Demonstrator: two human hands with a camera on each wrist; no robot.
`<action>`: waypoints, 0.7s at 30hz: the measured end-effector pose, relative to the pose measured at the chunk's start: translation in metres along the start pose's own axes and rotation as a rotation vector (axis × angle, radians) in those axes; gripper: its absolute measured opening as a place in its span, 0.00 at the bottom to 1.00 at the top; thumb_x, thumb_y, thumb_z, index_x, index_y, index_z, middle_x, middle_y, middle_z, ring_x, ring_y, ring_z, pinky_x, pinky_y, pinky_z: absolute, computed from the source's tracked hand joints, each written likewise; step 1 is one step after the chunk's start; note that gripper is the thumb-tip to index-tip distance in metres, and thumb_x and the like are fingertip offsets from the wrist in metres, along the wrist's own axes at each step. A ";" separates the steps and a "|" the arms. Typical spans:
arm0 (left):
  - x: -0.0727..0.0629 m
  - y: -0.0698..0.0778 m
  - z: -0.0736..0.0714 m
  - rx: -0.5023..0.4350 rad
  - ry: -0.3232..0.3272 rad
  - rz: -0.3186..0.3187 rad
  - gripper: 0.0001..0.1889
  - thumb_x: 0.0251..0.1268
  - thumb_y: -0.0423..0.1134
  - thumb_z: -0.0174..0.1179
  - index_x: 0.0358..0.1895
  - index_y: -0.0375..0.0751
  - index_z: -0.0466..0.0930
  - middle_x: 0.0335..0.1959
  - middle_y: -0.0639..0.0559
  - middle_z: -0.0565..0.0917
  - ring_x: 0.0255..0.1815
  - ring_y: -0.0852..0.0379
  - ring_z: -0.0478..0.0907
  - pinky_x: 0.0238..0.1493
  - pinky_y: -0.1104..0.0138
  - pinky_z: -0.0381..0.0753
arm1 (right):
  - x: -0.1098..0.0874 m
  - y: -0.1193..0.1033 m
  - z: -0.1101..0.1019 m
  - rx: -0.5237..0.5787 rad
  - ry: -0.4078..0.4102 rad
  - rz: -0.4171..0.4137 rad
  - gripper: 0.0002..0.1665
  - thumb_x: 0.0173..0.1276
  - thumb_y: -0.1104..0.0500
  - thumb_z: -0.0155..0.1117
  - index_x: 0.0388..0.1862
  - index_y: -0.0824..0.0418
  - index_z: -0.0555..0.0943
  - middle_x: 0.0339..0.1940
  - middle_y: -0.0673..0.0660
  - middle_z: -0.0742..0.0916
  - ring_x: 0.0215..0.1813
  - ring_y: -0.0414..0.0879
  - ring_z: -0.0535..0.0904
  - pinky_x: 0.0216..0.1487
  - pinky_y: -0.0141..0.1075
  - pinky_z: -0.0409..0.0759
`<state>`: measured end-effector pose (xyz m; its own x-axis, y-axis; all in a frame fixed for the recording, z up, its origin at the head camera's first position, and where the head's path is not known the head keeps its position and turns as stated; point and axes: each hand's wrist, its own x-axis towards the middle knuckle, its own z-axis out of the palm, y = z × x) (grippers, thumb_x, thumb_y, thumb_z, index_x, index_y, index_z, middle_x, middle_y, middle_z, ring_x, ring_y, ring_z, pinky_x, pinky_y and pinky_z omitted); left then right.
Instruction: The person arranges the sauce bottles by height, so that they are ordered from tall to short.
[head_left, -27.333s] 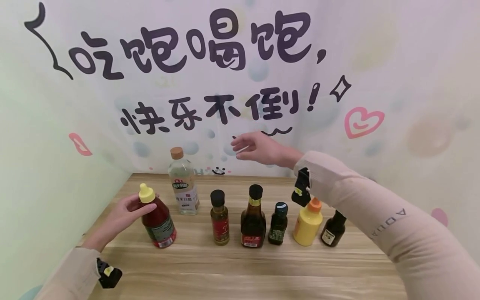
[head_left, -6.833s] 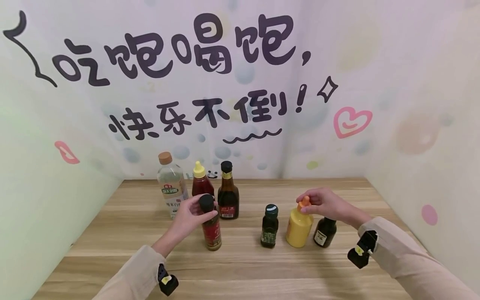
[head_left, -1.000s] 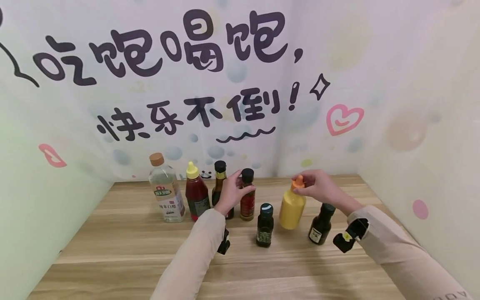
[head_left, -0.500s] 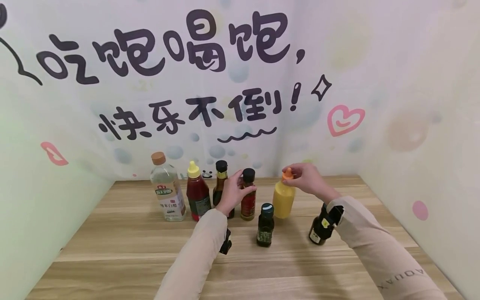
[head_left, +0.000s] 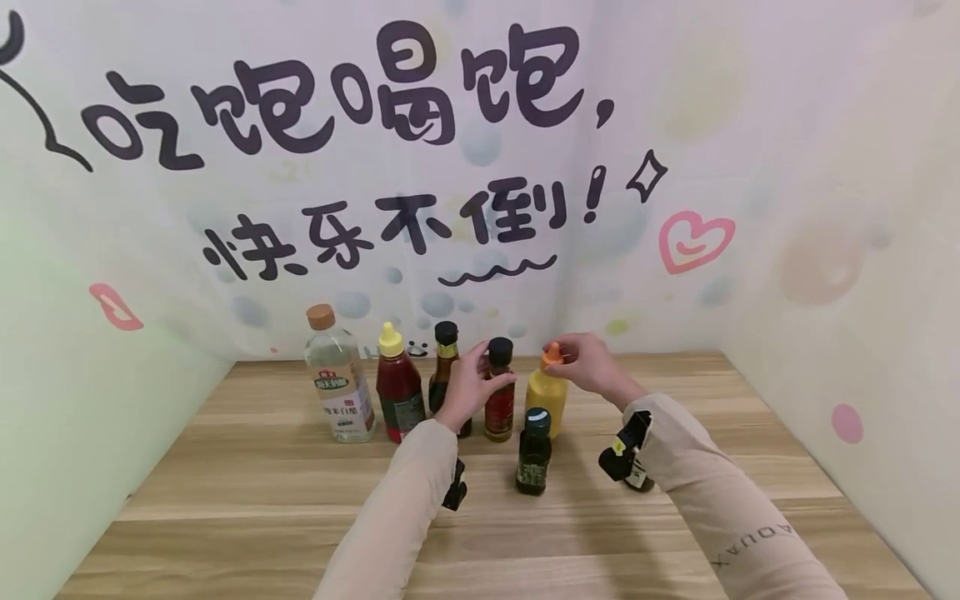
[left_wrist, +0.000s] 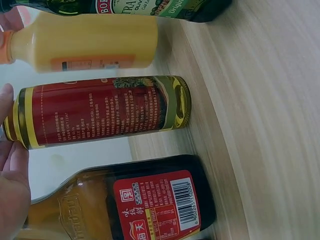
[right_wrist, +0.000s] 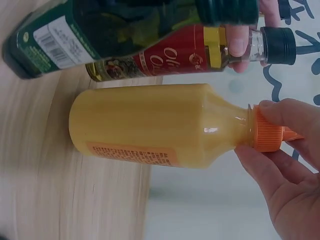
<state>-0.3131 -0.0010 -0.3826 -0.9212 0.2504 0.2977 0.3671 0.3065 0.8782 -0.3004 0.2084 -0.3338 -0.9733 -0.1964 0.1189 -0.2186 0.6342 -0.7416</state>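
My left hand (head_left: 468, 387) holds a slim olive oil bottle (head_left: 500, 408) by the neck; it has a red label and black cap and stands upright in the back row. Thumb and fingers of my right hand (head_left: 592, 367) pinch the orange cap of a yellow squeeze bottle (head_left: 545, 396), just right of the oil bottle. In the right wrist view, the yellow bottle (right_wrist: 145, 125) is upright beside the red-labelled one. A small dark green olive oil bottle (head_left: 533, 458) stands in front, partly covering the yellow bottle's lower part.
Leftward along the back stand a dark soy sauce bottle (head_left: 444, 371), partly behind my left hand, a red sauce squeeze bottle (head_left: 400, 392) and a clear white vinegar bottle (head_left: 341, 392). Another dark bottle (head_left: 641, 481) is mostly hidden behind my right wrist camera. A printed cloth backs the wooden table (head_left: 247, 517).
Over the last second, my right hand carries the yellow bottle left, up to the red-labelled oil bottle. My left hand keeps its hold. Earlier, the oil bottle moved from the front to the back row.
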 end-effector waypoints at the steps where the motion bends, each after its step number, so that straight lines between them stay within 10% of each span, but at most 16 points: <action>1: 0.000 0.000 0.000 -0.001 0.001 0.001 0.33 0.67 0.28 0.69 0.72 0.22 0.67 0.62 0.26 0.81 0.65 0.32 0.79 0.66 0.47 0.77 | 0.000 0.000 0.001 0.005 -0.004 0.001 0.21 0.69 0.71 0.70 0.58 0.78 0.81 0.55 0.73 0.86 0.54 0.66 0.85 0.58 0.51 0.85; 21: 0.000 -0.002 0.001 -0.014 -0.007 0.017 0.30 0.67 0.27 0.68 0.71 0.25 0.70 0.61 0.28 0.82 0.65 0.33 0.79 0.66 0.47 0.77 | 0.003 0.005 0.011 -0.012 -0.027 -0.020 0.19 0.70 0.73 0.67 0.58 0.78 0.79 0.54 0.73 0.86 0.54 0.63 0.84 0.61 0.52 0.83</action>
<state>-0.3135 -0.0010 -0.3852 -0.9140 0.2617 0.3101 0.3808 0.2894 0.8782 -0.3036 0.2027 -0.3450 -0.9665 -0.2292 0.1158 -0.2392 0.6391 -0.7310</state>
